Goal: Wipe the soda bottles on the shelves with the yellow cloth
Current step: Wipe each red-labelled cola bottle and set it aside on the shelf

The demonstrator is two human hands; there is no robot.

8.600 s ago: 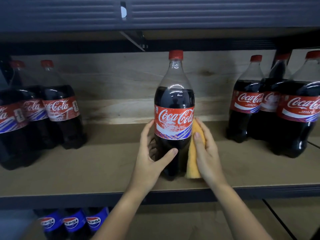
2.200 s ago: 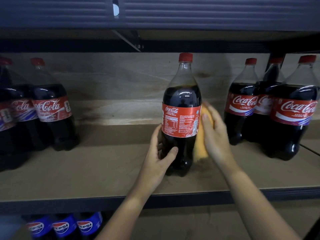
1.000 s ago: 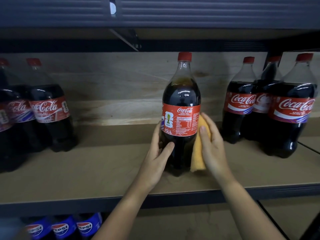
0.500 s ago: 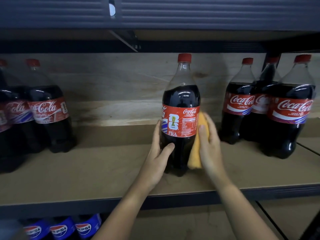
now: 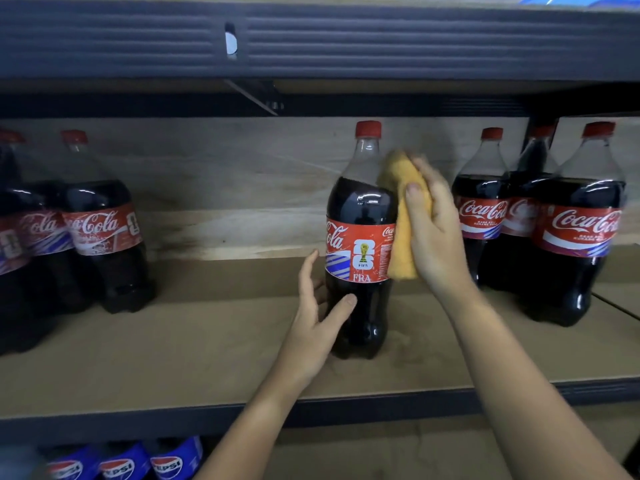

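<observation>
Head view: a tall clear plastic Coca-Cola bottle (image 5: 362,237) with a red cap, dark cola and a red label is standing upright near the front middle of the brown board shelf (image 5: 207,348). The left hand (image 5: 317,327) is resting against the bottle's lower left side, below the label: its thumb is lying across the dark front and its fingers are reaching round behind, loosely cupping the bottle. The right hand (image 5: 433,230) is gripping a folded yellow cloth (image 5: 403,216) and pressing it against the bottle's right side, from the shoulder down across the edge of the label; the fingers are curling over the cloth's outer face. The cloth's upper end looks blurred.

To the right, a group of three similar red-capped Coca-Cola bottles (image 5: 578,230) is standing close together on the same shelf, just beside the right hand. To the left, well apart from the middle bottle, another cluster of Coca-Cola bottles (image 5: 100,230) is standing toward the back. A pale wooden back panel (image 5: 225,188) is running behind them all, and a dark ribbed metal beam (image 5: 346,43) is crossing overhead. Under the shelf's dark front edge, blue-labelled Pepsi bottles (image 5: 121,465) are showing at the lower left.
</observation>
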